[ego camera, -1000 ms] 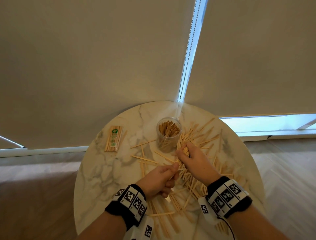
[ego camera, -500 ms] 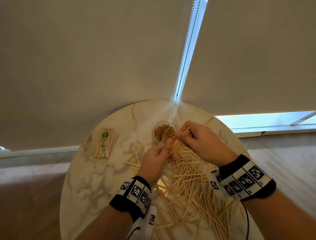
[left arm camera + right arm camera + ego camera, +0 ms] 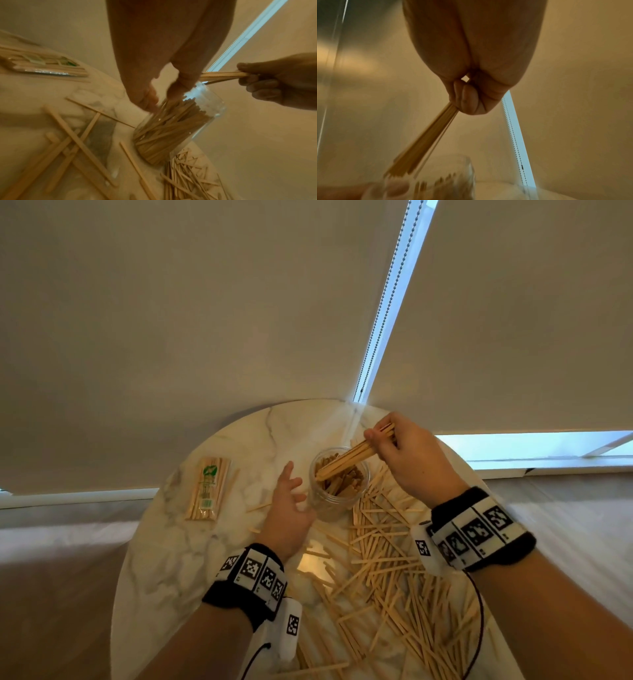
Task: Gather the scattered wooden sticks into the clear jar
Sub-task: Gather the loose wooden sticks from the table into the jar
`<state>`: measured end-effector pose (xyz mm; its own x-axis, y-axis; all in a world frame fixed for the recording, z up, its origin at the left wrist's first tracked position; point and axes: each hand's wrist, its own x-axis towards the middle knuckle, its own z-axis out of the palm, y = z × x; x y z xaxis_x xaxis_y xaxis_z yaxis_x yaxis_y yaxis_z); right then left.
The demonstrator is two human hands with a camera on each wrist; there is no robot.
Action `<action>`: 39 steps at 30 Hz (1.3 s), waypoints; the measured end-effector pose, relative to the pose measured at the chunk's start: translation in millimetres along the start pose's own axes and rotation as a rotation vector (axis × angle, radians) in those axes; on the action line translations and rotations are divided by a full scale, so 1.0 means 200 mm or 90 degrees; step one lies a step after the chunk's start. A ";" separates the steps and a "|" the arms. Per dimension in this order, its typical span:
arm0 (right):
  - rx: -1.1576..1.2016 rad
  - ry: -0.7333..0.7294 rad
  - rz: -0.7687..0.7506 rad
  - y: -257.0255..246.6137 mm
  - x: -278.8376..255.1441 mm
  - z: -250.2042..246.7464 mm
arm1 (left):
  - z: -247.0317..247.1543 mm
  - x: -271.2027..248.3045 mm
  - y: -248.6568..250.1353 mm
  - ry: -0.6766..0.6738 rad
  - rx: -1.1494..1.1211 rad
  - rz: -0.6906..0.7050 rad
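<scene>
Head view: your right hand (image 3: 407,460) is pinching a bundle of sticks (image 3: 346,458), tips dipping into the jar (image 3: 337,487) below your fingers; your left hand (image 3: 287,508) is hovering spread beside it; next, release, then gather more.
</scene>
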<state>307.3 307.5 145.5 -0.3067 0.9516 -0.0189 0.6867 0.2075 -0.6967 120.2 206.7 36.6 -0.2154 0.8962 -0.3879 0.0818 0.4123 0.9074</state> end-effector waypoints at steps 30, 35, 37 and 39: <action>-0.300 -0.307 -0.093 -0.07 0.04 0.34 | 0.10 0.01 0.08 -0.082 -0.062 0.079; -0.269 -0.172 -0.097 -0.05 0.06 0.28 | 0.10 0.01 0.07 -0.071 -0.061 0.098; -0.286 -0.184 -0.094 -0.05 0.06 0.28 | 0.10 0.01 0.06 -0.063 -0.056 0.092; -0.308 -0.241 -0.109 -0.06 0.04 0.30 | 0.10 0.02 0.05 -0.060 -0.055 0.085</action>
<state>258.1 298.6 110.5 -0.5889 0.7687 -0.2496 0.8005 0.5123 -0.3111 139.0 217.1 42.1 -0.1163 0.9550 -0.2729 0.0193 0.2769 0.9607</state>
